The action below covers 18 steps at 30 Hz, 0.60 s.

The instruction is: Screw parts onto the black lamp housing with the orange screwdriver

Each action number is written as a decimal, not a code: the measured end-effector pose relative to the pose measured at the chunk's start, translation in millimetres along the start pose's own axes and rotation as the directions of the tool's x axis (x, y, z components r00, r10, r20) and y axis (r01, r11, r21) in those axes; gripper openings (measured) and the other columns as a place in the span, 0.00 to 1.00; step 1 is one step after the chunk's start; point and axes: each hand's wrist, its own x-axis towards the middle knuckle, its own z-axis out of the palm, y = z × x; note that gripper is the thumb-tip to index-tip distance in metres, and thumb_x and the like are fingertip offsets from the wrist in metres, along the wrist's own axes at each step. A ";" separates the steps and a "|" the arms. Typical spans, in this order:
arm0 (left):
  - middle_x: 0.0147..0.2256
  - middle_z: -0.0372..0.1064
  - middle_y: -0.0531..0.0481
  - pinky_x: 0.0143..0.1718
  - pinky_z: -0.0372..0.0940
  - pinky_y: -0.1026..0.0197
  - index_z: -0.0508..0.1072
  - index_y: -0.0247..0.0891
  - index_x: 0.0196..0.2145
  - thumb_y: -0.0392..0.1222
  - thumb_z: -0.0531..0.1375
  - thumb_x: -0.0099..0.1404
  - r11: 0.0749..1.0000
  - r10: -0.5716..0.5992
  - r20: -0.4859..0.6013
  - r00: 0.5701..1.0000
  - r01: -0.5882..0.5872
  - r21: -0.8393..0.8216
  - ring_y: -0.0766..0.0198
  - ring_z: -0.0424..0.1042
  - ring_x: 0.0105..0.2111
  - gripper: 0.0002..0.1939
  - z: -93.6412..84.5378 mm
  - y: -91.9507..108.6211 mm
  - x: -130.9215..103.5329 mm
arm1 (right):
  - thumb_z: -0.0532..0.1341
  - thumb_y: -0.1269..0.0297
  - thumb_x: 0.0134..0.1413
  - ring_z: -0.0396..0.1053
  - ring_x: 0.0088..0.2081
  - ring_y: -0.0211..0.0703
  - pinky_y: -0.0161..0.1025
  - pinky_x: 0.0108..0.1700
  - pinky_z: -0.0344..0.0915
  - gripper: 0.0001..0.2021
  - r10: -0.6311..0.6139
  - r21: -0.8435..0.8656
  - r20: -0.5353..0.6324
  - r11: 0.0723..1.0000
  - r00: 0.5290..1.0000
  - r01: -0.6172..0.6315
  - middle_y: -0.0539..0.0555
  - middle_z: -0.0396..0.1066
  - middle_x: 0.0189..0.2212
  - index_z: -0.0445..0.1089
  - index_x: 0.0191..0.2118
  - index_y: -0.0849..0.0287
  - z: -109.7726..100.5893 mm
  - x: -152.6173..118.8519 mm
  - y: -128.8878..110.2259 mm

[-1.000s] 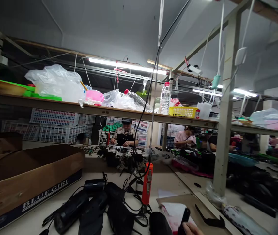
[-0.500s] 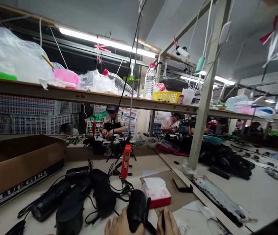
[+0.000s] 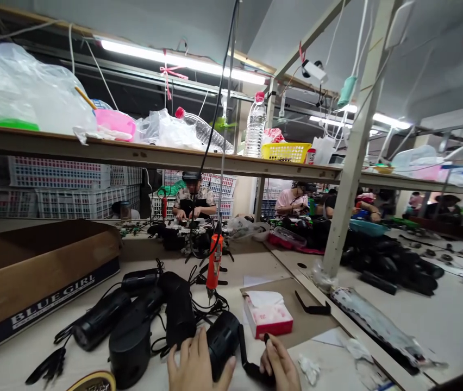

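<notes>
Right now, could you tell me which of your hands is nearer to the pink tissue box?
Right. The right hand sits just below the pink tissue box, gripping the black handle. The left hand lies farther left, across the black barrel.

- the hair dryer (image 3: 222, 343) between the left hand (image 3: 195, 368) and right hand (image 3: 281, 368) is plain black.
- the hanging screwdriver (image 3: 214, 263) is orange-red.
- the tissue box (image 3: 268, 320) is red and pink with white tissue on top.
- the cardboard box (image 3: 39, 282) is brown, with a dark band bearing white letters.
- the basket (image 3: 285, 151) on the shelf (image 3: 145, 156) is yellow.
- the bowl (image 3: 115, 123) is pink.
- the surface (image 3: 439, 326) is pale beige.
</notes>
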 end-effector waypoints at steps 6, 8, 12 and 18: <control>0.46 0.78 0.30 0.64 0.49 0.34 0.76 0.26 0.52 0.55 0.50 0.71 0.999 0.029 0.001 1.000 -0.029 0.028 0.41 0.72 0.53 0.30 -7.8 3.0 10.6 | 0.74 0.34 0.37 0.43 0.16 0.27 0.30 0.21 0.49 0.36 0.050 -0.011 0.063 0.999 0.997 -0.049 0.38 0.47 0.14 0.79 0.40 0.65 -3.6 -4.8 1.3; 0.43 0.79 0.30 0.64 0.48 0.34 0.76 0.25 0.52 0.56 0.53 0.69 0.999 0.038 -0.001 0.999 -0.038 0.026 0.40 0.73 0.52 0.30 -9.4 2.7 9.7 | 0.74 0.34 0.38 0.39 0.16 0.25 0.28 0.20 0.45 0.35 0.074 -0.018 0.095 0.997 0.993 -0.073 0.37 0.43 0.14 0.79 0.39 0.66 -5.1 -5.7 0.6; 0.47 0.77 0.29 0.66 0.47 0.35 0.71 0.22 0.58 0.52 0.61 0.60 0.999 0.038 -0.019 0.999 -0.038 -0.003 0.37 0.70 0.55 0.35 -7.9 -5.5 5.1 | 0.73 0.34 0.40 0.35 0.17 0.25 0.27 0.18 0.42 0.36 0.088 -0.016 0.140 0.996 0.986 -0.086 0.36 0.40 0.14 0.78 0.43 0.65 -6.1 -6.1 0.0; 0.54 0.71 0.36 0.71 0.43 0.36 0.72 0.30 0.57 0.40 0.65 0.49 0.991 0.052 -0.068 0.996 -0.060 -0.116 0.42 0.69 0.57 0.35 -4.7 -26.6 -1.6 | 0.73 0.35 0.43 0.36 0.17 0.25 0.26 0.17 0.42 0.33 0.011 -0.022 0.109 1.000 0.994 -0.008 0.36 0.42 0.15 0.77 0.43 0.62 -3.8 -7.7 2.3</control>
